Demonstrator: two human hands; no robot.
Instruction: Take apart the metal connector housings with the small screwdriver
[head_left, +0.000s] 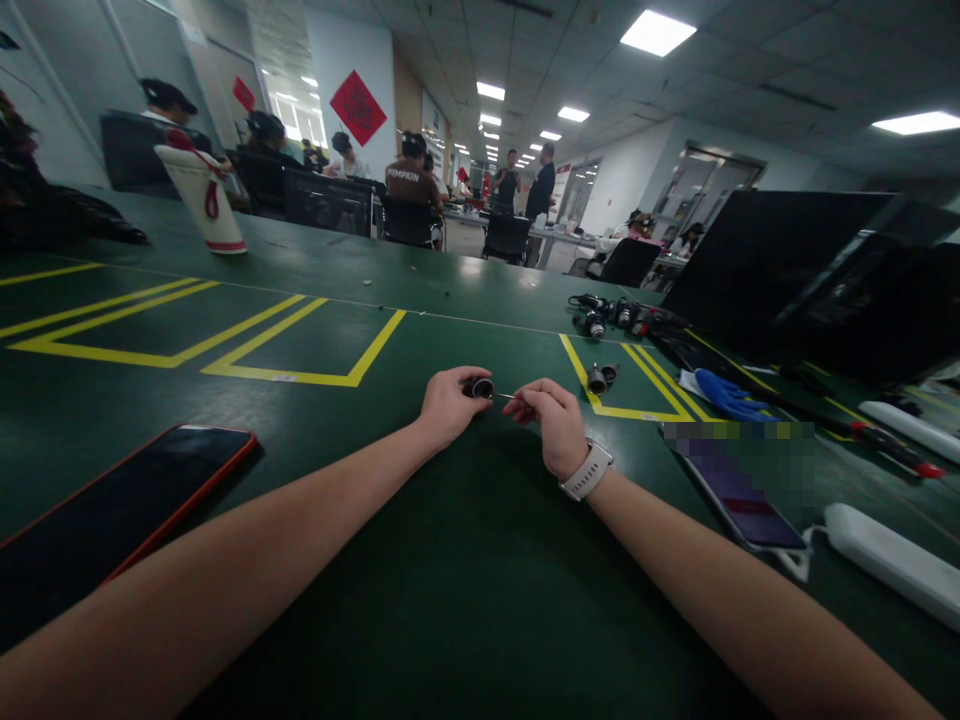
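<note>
My left hand (448,404) rests on the green table (465,600), fingers closed round a small black round part (480,387). My right hand (553,418), with a white watch band at the wrist, pinches a thin metal tool (507,397) whose tip points at that part. The two hands are close together at the table's middle, just short of the yellow floor-style markings.
A phone in a red case (112,515) lies at the left. Another phone (739,490), white power strips (896,560), a blue glove (724,395) and more small black parts (602,377) lie at the right. A paper cup (202,200) stands far left. People sit in the background.
</note>
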